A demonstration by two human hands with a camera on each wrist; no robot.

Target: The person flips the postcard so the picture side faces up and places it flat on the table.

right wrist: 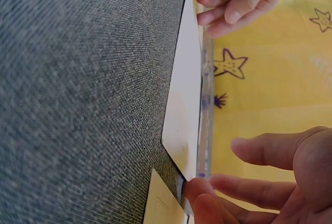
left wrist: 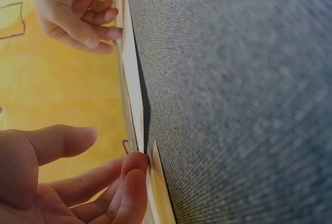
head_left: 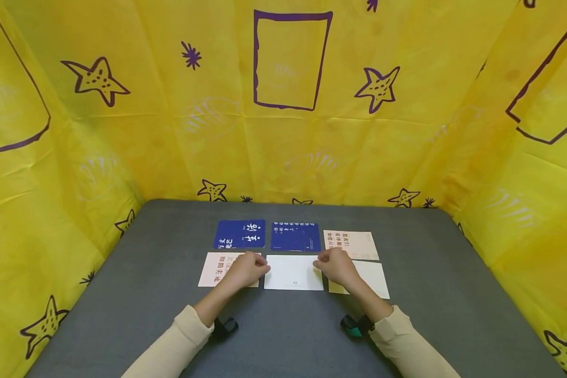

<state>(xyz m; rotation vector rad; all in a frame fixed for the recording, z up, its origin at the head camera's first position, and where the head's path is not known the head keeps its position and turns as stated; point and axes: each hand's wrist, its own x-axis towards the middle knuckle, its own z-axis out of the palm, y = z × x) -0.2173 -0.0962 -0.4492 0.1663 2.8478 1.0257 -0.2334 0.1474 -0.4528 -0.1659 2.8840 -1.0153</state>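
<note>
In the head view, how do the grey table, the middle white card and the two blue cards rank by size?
1. Grey table
2. Middle white card, perhaps helped by lying nearer
3. Left blue card and right blue card: too alike to rank

My left arm (head_left: 170, 344) and right arm (head_left: 413, 344) reach forward, slanting in towards each other. At their ends, my left hand (head_left: 245, 270) and right hand (head_left: 337, 266) face one another with a gap between, almost mirrored. My left thumb (left wrist: 63, 143) stretches out, apart from its bent fingers; my right thumb (right wrist: 270, 149) does likewise, fingers loosely bent too.
</note>
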